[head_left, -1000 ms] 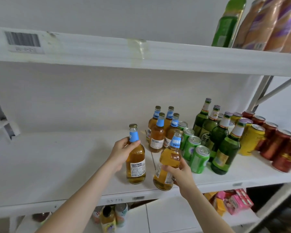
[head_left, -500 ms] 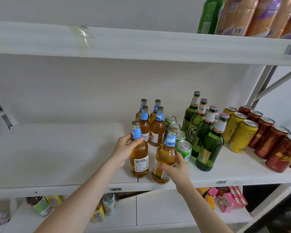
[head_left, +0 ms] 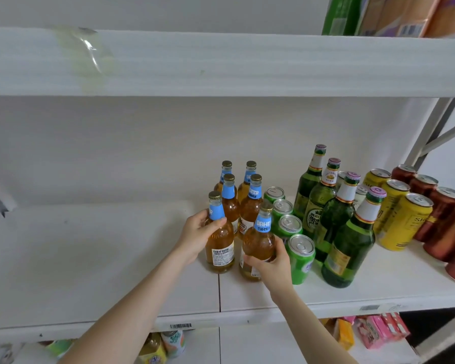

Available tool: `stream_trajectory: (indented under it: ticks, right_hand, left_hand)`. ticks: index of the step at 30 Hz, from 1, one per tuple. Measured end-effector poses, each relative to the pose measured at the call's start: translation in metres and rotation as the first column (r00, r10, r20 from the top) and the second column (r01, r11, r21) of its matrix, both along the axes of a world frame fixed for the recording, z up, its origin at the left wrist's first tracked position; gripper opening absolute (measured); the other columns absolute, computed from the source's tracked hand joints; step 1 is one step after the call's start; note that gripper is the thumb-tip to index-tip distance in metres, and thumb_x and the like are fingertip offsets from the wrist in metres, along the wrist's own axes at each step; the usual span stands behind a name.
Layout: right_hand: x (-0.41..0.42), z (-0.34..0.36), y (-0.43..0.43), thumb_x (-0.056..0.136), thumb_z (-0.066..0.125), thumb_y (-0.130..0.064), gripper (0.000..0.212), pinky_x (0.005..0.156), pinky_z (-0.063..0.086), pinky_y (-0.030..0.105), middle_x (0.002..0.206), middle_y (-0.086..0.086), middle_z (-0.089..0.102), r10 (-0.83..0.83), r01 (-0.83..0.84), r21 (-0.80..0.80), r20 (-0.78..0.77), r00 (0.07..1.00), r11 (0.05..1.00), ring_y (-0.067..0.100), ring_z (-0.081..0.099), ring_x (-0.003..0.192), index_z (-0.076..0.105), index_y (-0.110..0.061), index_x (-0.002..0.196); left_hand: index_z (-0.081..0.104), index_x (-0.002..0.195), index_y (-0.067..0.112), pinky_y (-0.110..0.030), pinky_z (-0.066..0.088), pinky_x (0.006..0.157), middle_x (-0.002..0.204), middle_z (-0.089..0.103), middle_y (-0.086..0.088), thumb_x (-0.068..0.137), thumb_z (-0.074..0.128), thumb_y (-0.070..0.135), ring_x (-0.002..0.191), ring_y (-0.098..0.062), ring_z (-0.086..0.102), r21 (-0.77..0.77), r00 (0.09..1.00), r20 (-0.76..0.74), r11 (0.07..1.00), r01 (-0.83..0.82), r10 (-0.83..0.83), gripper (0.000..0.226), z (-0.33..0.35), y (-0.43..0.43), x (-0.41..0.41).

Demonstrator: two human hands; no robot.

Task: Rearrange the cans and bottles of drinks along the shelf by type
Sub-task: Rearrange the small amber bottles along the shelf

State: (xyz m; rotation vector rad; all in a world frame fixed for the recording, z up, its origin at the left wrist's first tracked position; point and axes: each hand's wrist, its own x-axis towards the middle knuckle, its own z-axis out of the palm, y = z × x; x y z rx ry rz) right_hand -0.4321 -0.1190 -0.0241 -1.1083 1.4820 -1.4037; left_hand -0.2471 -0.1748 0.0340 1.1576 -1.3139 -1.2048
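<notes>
White shelf (head_left: pixel 90 258) holds sorted drinks; left hand (head_left: pixel 197 237) curls round the neck of one amber bottle (head_left: pixel 221 250); right hand (head_left: pixel 273 266) grips a second amber bottle (head_left: pixel 259 243) low on its body; both bottles are at the front of the amber cluster (head_left: pixel 250 207), just beside green cans (head_left: pixel 301 261).

Shelf (head_left: pixel 90 258): white board, matt, smooth, faintly scuffed.
Green cans (head_left: pixel 301 261): metal, glossy printed walls, bare silvery lids.
Left of the green cans, amber bottles (head_left: pixel 221 243): clear glossy glass, blue paper neck bands, white paper body labels, dull gold metal caps.
Right of the green cans, green bottles (head_left: pixel 348 245): glossy green glass.
Further right, yellow cans (head_left: pixel 405 224) and red cans (head_left: pixel 447 229): glossy metal.
High up and left of the green cans, tape (head_left: pixel 90 51): clear, shiny, wrinkled film.
</notes>
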Motion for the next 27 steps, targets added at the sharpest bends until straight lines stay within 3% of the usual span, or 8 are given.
stream_trajectory:
  ticks: [7,13,17,22,24,27]
  right_hand:
    - [0.002,-0.003,-0.019,0.060,0.092,-0.014,0.088,0.092,0.049,0.029,0.124,-0.007,0.061,-0.004,0.004,0.012,-0.009,1.000,1.000,0.014,0.058,0.113,0.047,-0.025,0.135]
    - [0.003,0.000,-0.023,0.066,0.089,-0.012,0.078,0.083,0.045,0.017,0.115,-0.021,0.059,0.005,-0.005,0.003,0.005,1.000,1.000,-0.003,0.056,0.104,0.046,-0.034,0.126]
    - [0.003,-0.002,-0.023,0.067,0.089,-0.016,0.078,0.085,0.047,0.020,0.115,-0.019,0.060,0.005,-0.005,0.014,0.001,1.000,1.000,-0.005,0.057,0.102,0.045,-0.031,0.129]
    - [0.004,-0.013,-0.016,0.066,0.090,-0.019,0.079,0.093,0.051,0.029,0.118,-0.013,0.064,-0.032,0.033,0.028,-0.027,0.999,0.999,0.005,0.062,0.107,0.049,-0.023,0.133]
    - [0.005,-0.016,-0.010,0.067,0.090,-0.016,0.079,0.096,0.050,0.026,0.121,-0.012,0.064,-0.041,0.042,0.026,-0.039,0.998,0.999,0.003,0.062,0.108,0.048,-0.022,0.134]
    - [0.008,-0.020,-0.003,0.071,0.085,-0.006,0.074,0.094,0.049,0.021,0.119,-0.012,0.062,-0.061,0.061,-0.006,-0.029,0.998,0.998,-0.001,0.061,0.106,0.044,-0.029,0.128]
  left_hand:
    - [0.067,0.114,0.022,-0.018,0.053,0.079,0.104,0.075,0.007,0.089,0.071,0.018,0.097,-0.006,0.070,-0.010,0.998,0.019,0.998,0.055,-0.055,0.026,-0.004,-0.014,0.001]
    - [0.068,0.113,0.023,-0.031,0.055,0.091,0.106,0.075,0.003,0.087,0.073,0.019,0.101,-0.013,0.070,-0.008,0.995,0.049,0.996,0.090,-0.089,0.026,-0.010,-0.020,0.001]
    - [0.067,0.116,0.021,-0.034,0.055,0.092,0.108,0.074,0.003,0.087,0.073,0.019,0.102,-0.013,0.070,-0.018,0.995,0.039,0.996,0.092,-0.091,0.030,-0.011,-0.019,0.000]
    - [0.063,0.121,0.028,-0.038,0.053,0.097,0.118,0.071,0.004,0.080,0.080,0.025,0.113,-0.015,0.066,0.004,0.997,-0.009,0.997,0.082,-0.082,0.044,-0.020,-0.014,0.002]
    - [0.061,0.121,0.034,-0.035,0.052,0.097,0.122,0.069,0.007,0.076,0.083,0.022,0.117,-0.013,0.063,0.029,0.998,-0.022,0.997,0.067,-0.066,0.051,-0.029,-0.008,0.008]
    - [0.058,0.127,0.027,-0.040,0.052,0.101,0.123,0.069,0.003,0.075,0.084,0.014,0.115,-0.014,0.064,0.093,0.998,0.012,0.994,0.053,-0.054,0.060,-0.054,0.002,0.017]
